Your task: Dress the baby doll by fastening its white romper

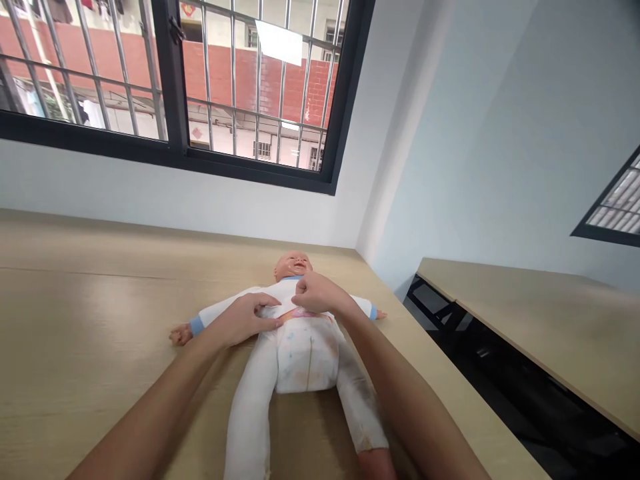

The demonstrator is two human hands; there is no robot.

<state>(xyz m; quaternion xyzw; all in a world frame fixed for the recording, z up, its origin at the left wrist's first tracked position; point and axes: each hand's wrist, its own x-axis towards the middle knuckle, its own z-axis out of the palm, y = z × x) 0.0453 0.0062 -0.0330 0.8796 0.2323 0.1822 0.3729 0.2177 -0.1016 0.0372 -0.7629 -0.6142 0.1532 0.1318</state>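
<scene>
A baby doll (295, 265) lies on its back on the wooden table, head toward the window and arms spread out. It wears a white shirt (285, 289) with blue collar and cuffs, and a white diaper (307, 353) with faint prints around its hips. My left hand (250, 315) is at the side of the doll's waist, thumb and fingers pinching the shirt's lower edge. Over the chest, my right hand (317, 292) is closed with its fingertips on the shirt front. Part of the shirt is hidden behind my hands, and a coloured band shows just above the diaper.
The wooden table (75, 320) meets the wall below a barred window (250, 87). To the right, beyond a gap, stands a second table (540, 320) with a black frame. The first table's right edge runs close past the doll's hand.
</scene>
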